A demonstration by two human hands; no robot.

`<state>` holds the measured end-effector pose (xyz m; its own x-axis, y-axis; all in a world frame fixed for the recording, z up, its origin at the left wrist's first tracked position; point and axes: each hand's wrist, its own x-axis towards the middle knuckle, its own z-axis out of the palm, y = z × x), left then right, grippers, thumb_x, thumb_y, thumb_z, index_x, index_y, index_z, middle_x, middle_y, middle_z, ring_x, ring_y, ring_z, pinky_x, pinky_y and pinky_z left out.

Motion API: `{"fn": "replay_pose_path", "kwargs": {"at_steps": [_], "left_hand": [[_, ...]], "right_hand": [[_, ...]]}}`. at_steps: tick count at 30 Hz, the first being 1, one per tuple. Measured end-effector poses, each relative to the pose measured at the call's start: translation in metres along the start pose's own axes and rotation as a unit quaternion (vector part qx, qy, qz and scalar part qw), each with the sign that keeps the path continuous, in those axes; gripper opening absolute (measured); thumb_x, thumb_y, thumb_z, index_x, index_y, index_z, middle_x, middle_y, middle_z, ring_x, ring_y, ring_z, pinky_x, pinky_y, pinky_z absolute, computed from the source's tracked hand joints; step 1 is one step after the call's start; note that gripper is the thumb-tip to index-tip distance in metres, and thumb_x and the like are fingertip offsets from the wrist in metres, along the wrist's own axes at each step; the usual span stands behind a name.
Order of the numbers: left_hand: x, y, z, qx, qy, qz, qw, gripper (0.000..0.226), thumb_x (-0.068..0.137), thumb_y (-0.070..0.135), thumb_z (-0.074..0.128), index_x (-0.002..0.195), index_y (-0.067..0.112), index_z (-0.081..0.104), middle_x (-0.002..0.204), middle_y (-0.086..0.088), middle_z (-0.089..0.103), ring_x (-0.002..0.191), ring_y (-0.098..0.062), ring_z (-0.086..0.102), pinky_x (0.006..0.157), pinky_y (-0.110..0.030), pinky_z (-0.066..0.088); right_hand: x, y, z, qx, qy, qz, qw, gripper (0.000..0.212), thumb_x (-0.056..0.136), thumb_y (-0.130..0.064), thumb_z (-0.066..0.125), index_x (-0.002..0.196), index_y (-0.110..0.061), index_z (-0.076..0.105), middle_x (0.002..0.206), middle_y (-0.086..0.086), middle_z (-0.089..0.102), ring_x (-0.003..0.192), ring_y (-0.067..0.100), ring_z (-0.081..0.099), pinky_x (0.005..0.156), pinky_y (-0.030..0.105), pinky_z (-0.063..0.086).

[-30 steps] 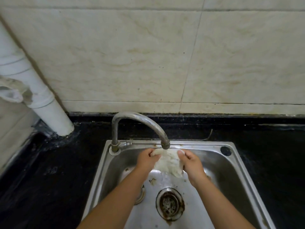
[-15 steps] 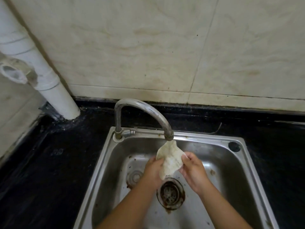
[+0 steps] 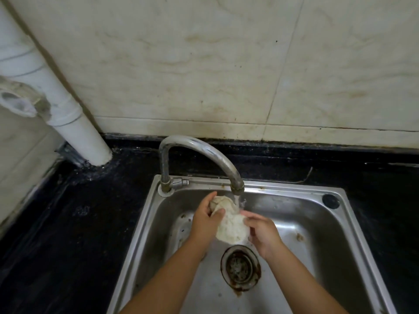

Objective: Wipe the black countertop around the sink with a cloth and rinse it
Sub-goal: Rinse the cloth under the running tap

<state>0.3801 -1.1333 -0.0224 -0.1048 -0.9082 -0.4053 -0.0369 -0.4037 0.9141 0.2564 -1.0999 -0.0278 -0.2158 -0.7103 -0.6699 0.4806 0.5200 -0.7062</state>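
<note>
Since half a second ago, both hands have lifted the cloth (image 3: pixel 231 225) closer under the faucet (image 3: pixel 199 152), and water now runs from the spout onto its upper part. Earlier the cloth stood up as a flat pointed flap; now it is bunched into a crumpled, off-white, wet lump with brownish stains near the top. The left hand (image 3: pixel 207 219) grips the upper end, its fingers curled over it and the thumb pressing on the front. The right hand (image 3: pixel 263 233) holds the lower, rounder part from the 3 o'clock side, fingers wrapped around it. The cloth is over the steel sink (image 3: pixel 353 223), at 12 o'clock from the rusty drain (image 3: pixel 240 267) and just below the spout. The black countertop (image 3: pixel 68 234) surrounds the sink, with wet speckles at 10 o'clock near the white pipe (image 3: pixel 74 123). Stained beige wall tiles (image 3: pixel 181 64) rise behind.
</note>
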Motion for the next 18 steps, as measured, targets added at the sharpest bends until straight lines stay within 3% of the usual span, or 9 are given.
{"fn": "replay_pose_path", "kwargs": {"at_steps": [4, 9, 13, 16, 18], "left_hand": [[0.011, -0.003, 0.010, 0.006, 0.033, -0.009, 0.999, 0.026, 0.091, 0.009, 0.051, 0.106, 0.030, 0.050, 0.121, -0.008, 0.056, 0.110, -0.026, 0.055, 0.095, -0.044, 0.046], [0.036, -0.009, 0.023, 0.014, 0.066, -0.026, 0.997, 0.011, 0.094, 0.016, 0.046, 0.099, 0.017, 0.056, 0.101, -0.006, 0.060, 0.096, -0.023, 0.057, 0.079, -0.030, 0.047], [0.036, -0.021, 0.048, -0.050, 0.013, -0.098, 0.994, 0.022, 0.097, 0.024, 0.041, 0.081, 0.014, 0.053, 0.081, -0.010, 0.058, 0.085, -0.029, 0.059, 0.078, -0.037, 0.047], [0.029, -0.024, 0.054, -0.084, -0.008, -0.130, 0.988, 0.030, 0.098, 0.030, 0.037, 0.079, 0.012, 0.052, 0.076, -0.010, 0.053, 0.076, -0.024, 0.055, 0.078, -0.035, 0.045], [0.025, -0.021, 0.052, -0.103, -0.011, -0.153, 0.983, 0.027, 0.099, 0.029, 0.034, 0.079, 0.020, 0.051, 0.082, -0.003, 0.054, 0.084, -0.019, 0.054, 0.086, -0.036, 0.046]], "right_hand": [[0.004, 0.007, 0.007, -0.047, 0.038, -0.085, 0.995, 0.020, 0.091, 0.000, 0.049, 0.103, -0.005, 0.064, 0.096, 0.013, 0.066, 0.088, 0.027, 0.063, 0.075, 0.034, 0.052], [0.006, 0.011, 0.007, -0.178, 0.020, -0.233, 0.956, 0.017, 0.093, -0.006, 0.050, 0.100, -0.015, 0.062, 0.092, 0.004, 0.065, 0.077, 0.013, 0.059, 0.055, 0.008, 0.045], [0.005, 0.024, 0.006, -0.319, 0.050, -0.368, 0.872, 0.028, 0.088, -0.021, 0.037, 0.101, -0.015, 0.061, 0.095, -0.009, 0.058, 0.086, -0.002, 0.053, 0.078, -0.004, 0.033], [0.017, 0.027, -0.002, -0.375, 0.098, -0.372, 0.843, 0.044, 0.084, -0.024, 0.033, 0.104, -0.001, 0.064, 0.098, 0.004, 0.062, 0.088, 0.010, 0.052, 0.076, 0.004, 0.031], [0.028, 0.028, -0.010, -0.392, 0.103, -0.347, 0.846, 0.039, 0.092, -0.023, 0.036, 0.110, 0.001, 0.062, 0.105, 0.011, 0.063, 0.093, 0.016, 0.055, 0.078, 0.012, 0.033]]}}
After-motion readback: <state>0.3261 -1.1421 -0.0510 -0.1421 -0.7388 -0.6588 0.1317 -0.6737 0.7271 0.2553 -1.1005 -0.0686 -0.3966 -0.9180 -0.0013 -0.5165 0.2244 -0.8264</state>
